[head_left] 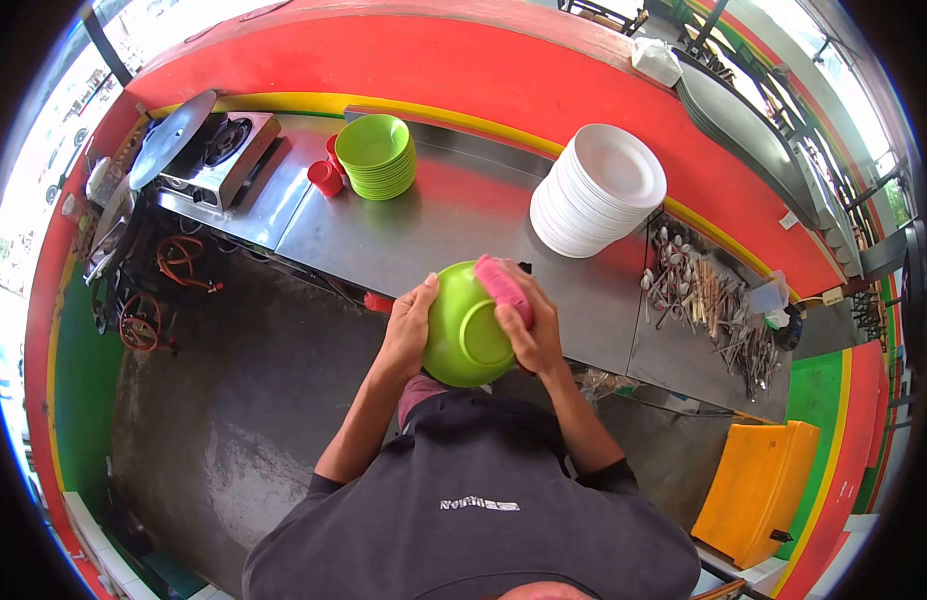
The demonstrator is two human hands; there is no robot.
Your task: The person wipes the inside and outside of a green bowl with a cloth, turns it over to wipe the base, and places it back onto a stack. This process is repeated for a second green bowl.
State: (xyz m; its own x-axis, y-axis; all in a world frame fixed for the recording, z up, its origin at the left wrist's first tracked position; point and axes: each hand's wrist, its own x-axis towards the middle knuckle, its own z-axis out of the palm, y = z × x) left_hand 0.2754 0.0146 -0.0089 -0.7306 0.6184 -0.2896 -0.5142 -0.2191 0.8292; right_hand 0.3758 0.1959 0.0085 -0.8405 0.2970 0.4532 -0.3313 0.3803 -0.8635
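A green bowl (452, 335) is held in front of my chest, its underside with the round foot ring facing up toward me. My left hand (412, 322) grips the bowl's left rim. Folded in my right hand (536, 328) is a pink cloth (505, 289), pressed against the bowl's outer wall at the upper right. Beyond the bowl, on the steel counter (454, 215), stands a stack of similar green bowls (382, 160). Red cups (326, 178) sit just left of that stack. To the right rises a tall, leaning stack of white plates (596, 190).
A gas stove (222, 158) with a round metal lid (174, 138) occupies the counter's left end. Many spoons and forks (709, 300) lie spread at the right. An orange box (756, 490) stands at lower right. A red wall (414, 65) runs behind the counter.
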